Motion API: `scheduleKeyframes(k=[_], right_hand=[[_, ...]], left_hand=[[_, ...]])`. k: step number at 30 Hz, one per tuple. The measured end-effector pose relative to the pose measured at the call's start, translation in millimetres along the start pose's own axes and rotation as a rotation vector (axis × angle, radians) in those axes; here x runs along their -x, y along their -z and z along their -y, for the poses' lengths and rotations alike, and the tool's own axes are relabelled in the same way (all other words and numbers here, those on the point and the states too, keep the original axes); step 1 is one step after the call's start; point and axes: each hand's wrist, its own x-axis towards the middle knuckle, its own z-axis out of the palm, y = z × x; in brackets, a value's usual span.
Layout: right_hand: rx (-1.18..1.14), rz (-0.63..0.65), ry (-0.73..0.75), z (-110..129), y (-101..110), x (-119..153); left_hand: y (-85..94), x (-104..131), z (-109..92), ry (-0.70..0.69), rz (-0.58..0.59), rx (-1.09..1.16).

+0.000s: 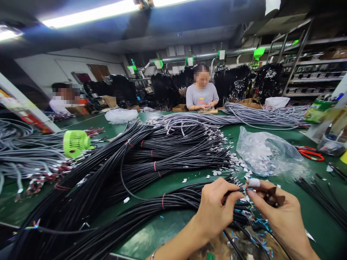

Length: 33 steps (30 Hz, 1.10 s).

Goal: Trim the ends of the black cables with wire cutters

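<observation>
The thin black cable (238,190) at the fingertips is over the near right part of the green counter (148,233). The left hand (217,206) pinches it between thumb and forefinger, the other fingers curled under. The right hand (282,209) is closed down to a fine pinch on a short blue wire (251,189) at its end; a white wrap (254,182) covers one fingertip, and a dark object (273,196) sits in the curled fingers, too hidden to identify.

The cable should be light and bendy, its smooth jacket a little slippery. The thin wire looks the delicate part, easily nicked or tugged loose, so the jacket just behind the end is the sounder place to hold. A whole bundle, like the near black bundle (135,213) with its red tie (163,201), would be weightier and floppy, best gathered at the tie.

Beyond the right hand, a clear plastic bag (288,148) holds many small white scraps (262,153). Right of it lie red handles (311,153), near a small clear tub (325,146) whose contents are hard to make out. Farther right, a green container (314,112) holds pen-like sticks. At the far left of centre is a whitish plastic bag (121,116); I cannot tell what is inside.
</observation>
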Motion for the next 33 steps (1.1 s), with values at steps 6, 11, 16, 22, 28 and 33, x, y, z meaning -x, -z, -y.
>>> scheduleKeyframes(k=[6,11,16,22,28,33], right_hand=[[-0.011,-0.021,-0.037,3.4,-0.9,0.9],[-0.117,0.022,-0.213,0.2,-4.4,-0.5],[-0.291,0.034,-0.340,-8.1,-8.0,-0.7],[-0.208,0.101,-0.254,-2.7,-5.1,-2.9],[-0.134,0.143,-0.113,8.2,-3.0,-3.8],[-0.135,0.012,-0.067,4.0,-7.0,0.4]], left_hand=[[-0.9,0.7,-0.3,-0.006,-0.036,0.012],[-7.0,4.4,0.6,-0.003,-0.078,0.042],[-13.4,8.1,2.9,0.040,-0.077,0.082],[-3.6,-0.4,3.4,0.050,0.110,0.065],[6.7,-6.8,2.0,0.181,0.257,0.145],[2.4,-5.1,4.1,0.398,0.350,0.341]])
